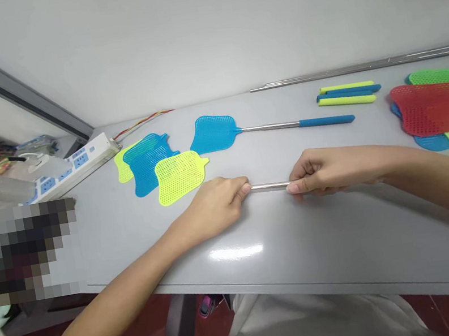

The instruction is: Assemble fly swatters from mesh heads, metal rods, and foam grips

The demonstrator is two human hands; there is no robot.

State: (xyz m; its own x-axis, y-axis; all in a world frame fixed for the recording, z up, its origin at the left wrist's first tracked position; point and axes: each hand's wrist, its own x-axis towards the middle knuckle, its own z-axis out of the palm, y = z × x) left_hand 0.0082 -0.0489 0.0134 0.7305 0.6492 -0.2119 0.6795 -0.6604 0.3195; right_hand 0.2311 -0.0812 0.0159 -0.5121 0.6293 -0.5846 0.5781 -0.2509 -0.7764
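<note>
Above the front half of the table, a thin metal rod [269, 186] spans the gap between my two hands. My left hand [225, 205] is closed around its left end, and my right hand [310, 176] pinches it farther right between thumb and fingers. The rod's ends are hidden in my hands. Just behind my left hand lies a yellow fly swatter head [181, 178]. Farther back rests a whole fly swatter with a blue head [214, 133], a metal shaft [270, 127] and a blue handle [326, 121].
Blue swatter heads [150, 172] lie at left, near a power strip [72, 167]. Yellow and blue handle tubes [346, 100] sit at back right, before long metal rods [362, 67] along the wall. At right is a pile of swatter heads, a red one [433, 107] on top.
</note>
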